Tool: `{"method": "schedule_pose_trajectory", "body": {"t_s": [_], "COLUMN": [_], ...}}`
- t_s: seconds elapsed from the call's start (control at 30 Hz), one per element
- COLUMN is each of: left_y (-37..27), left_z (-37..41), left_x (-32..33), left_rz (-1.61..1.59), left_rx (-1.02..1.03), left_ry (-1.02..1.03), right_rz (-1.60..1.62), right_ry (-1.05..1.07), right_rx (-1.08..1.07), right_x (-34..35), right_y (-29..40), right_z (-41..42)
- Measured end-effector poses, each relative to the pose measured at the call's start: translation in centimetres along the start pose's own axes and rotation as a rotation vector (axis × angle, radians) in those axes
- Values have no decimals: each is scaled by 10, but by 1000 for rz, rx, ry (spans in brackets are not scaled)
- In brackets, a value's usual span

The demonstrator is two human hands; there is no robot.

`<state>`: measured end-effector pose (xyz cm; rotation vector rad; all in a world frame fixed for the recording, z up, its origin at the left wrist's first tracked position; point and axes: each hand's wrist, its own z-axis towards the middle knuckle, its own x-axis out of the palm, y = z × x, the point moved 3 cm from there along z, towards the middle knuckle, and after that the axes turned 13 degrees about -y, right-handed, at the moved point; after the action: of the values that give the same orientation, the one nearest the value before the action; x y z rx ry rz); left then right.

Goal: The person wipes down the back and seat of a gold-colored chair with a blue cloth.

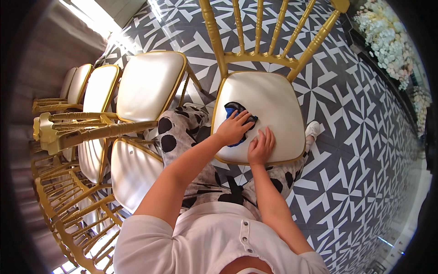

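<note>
A gold spindle-back chair (260, 61) with a white padded seat (277, 99) stands before me. On the seat's left part lies a bunched black and blue cloth (234, 106). My left hand (234, 128) is on top of that cloth, palm down, fingers pressed on it; part of the cloth is hidden beneath. Just to the right, near the seat's front edge, my right hand (261, 145) rests on the white padding with its fingers slightly bent and nothing seen in it.
More gold chairs with white seats (149, 85) stand close together on my left, beside a curtain (65, 37). One chair's back (102, 135) reaches sideways near my left leg. White and pale pink flowers (386, 41) stand at the far right. The floor (342, 154) has a grey and white pattern.
</note>
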<state>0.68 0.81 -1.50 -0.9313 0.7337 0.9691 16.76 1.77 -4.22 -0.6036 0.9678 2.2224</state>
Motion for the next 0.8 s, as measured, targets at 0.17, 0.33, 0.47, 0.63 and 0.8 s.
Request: {"method": "schedule_pose_trajectory", "body": {"t_s": [0.17,0.33,0.47,0.63,0.8], "left_y": [22,38,64,78,62], "left_z": [22,46,71,83,74], "left_x": [8,10,20,26,21], "left_rz": [-107,-77,-46,1,26], "left_rx": [-20,-87,-231,-249,-252], "left_ry": [-100,-166,-173,-182,-237], "right_rz": [-27,-37,-31,-23,-9], "right_ry": [-13,12,4,-2,-23], "right_rx": [-9,-8,5,22,29], "right_x": [0,0,2,0,0], "right_y": [1,0,-2,3,2], "right_z": [1,2,0,0,1]}}
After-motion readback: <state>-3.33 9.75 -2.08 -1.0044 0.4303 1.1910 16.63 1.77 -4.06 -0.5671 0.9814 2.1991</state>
